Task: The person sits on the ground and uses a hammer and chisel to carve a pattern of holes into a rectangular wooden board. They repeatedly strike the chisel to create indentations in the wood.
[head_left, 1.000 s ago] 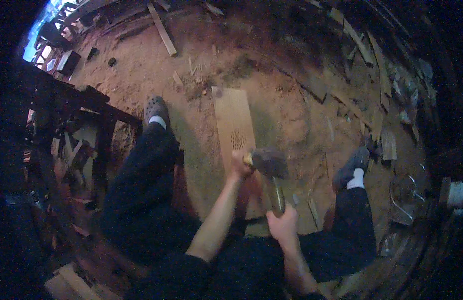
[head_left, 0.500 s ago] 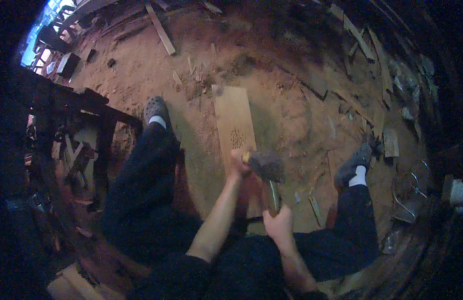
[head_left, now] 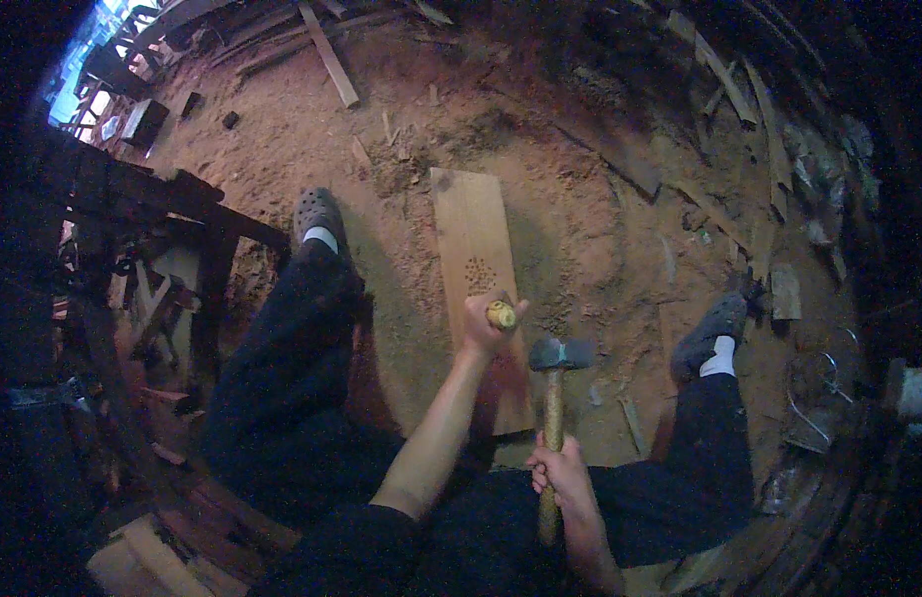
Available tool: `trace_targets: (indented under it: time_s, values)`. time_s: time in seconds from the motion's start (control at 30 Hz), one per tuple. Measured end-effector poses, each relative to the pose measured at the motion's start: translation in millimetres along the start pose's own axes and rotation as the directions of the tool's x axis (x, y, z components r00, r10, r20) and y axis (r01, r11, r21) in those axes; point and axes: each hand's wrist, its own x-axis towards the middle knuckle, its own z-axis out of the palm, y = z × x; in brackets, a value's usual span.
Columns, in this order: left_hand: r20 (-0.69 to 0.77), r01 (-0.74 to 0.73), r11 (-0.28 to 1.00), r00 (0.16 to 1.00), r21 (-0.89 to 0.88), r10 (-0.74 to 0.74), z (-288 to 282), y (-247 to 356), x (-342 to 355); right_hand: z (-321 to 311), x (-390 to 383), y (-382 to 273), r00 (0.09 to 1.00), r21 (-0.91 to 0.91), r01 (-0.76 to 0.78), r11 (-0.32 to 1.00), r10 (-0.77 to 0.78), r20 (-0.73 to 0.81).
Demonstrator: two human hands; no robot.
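My left hand (head_left: pixel 486 323) is closed around a chisel-like tool (head_left: pixel 501 315), held upright with its round yellow butt facing up; its lower end is hidden. It stands over a long pale wooden board (head_left: pixel 471 219). A cluster of small dark marks (head_left: pixel 478 272) dots the board just beyond that hand. To the right, my right hand (head_left: pixel 563 473) grips the wooden handle of a hammer (head_left: pixel 553 403). The hammer's dark metal head is apart from the yellow butt, to its lower right.
The board lies on reddish-brown dirt between my legs, with clogs (head_left: pixel 318 214) on my feet. A dark wooden frame (head_left: pixel 212 214) stands at the left. Wood strips (head_left: pixel 328 55) and other offcuts (head_left: pixel 784 291) lie at the far side and right. Bent wire (head_left: pixel 814 423) is at the right.
The hammer head has moved away from the chisel-like tool, down and to the right, with my right hand lower. My left hand stays over the board, still gripping its tool.
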Motion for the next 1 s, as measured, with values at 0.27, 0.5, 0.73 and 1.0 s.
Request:
trace_targets:
  time_s: [0.27, 0.5, 0.73, 1.0]
  values:
    - [0.053, -0.007, 0.998, 0.999, 0.067, 0.004, 0.1, 1.5, 0.8, 4.9, 16.6, 24.7, 0.963, 0.203, -0.27, 0.941, 0.259, 0.079]
    - [0.096, -0.038, 0.997, 0.995, 0.071, 0.031, 1.5, -0.7, 9.3, 14.9, 17.5, 25.3, 0.946, 0.235, -0.32, 0.918, 0.323, 0.027]
    - [-0.041, 0.032, 0.997, 0.999, 0.073, -0.029, 8.6, 5.4, -2.9, 17.9, 19.9, 25.0, 0.948, 0.244, -0.317, 0.916, 0.312, 0.062]
    - [-0.101, -0.037, 0.997, 0.994, 0.062, 0.043, 10.6, 9.3, -29.2, 18.0, 23.0, 25.7, 0.944, 0.258, -0.33, 0.908, 0.323, 0.071]
